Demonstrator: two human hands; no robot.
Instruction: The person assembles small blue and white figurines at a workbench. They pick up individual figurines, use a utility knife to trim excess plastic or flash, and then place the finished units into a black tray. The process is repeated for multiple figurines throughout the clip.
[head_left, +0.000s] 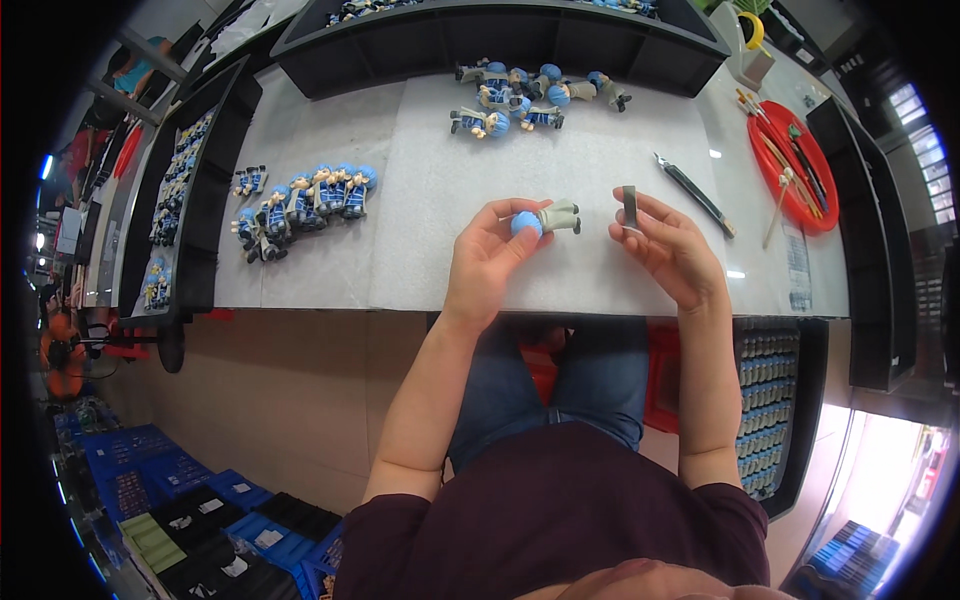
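My left hand point(488, 258) is closed round a small figurine point(528, 225) with blue hair, its pale grey body and dark feet sticking out to the right. Between the thumb and fingers of my right hand point(668, 240) is a small dark grey strip point(629, 206), held upright a little to the right of the figurine and apart from it. What the strip is made of I cannot make out. Beyond both hands, several similar blue-haired figurines point(483, 122) lie in a loose group. More of them are lined up in a cluster point(320, 192) at the left.
A black-handled craft knife point(695, 195) lies right of my hands. Further right, a red oval tray point(829, 205) holds brushes and sticks. Black trays stand at the back point(500, 45), the left point(205, 200) and the right point(868, 240). Below the table's right edge is a tray of figurines point(768, 410).
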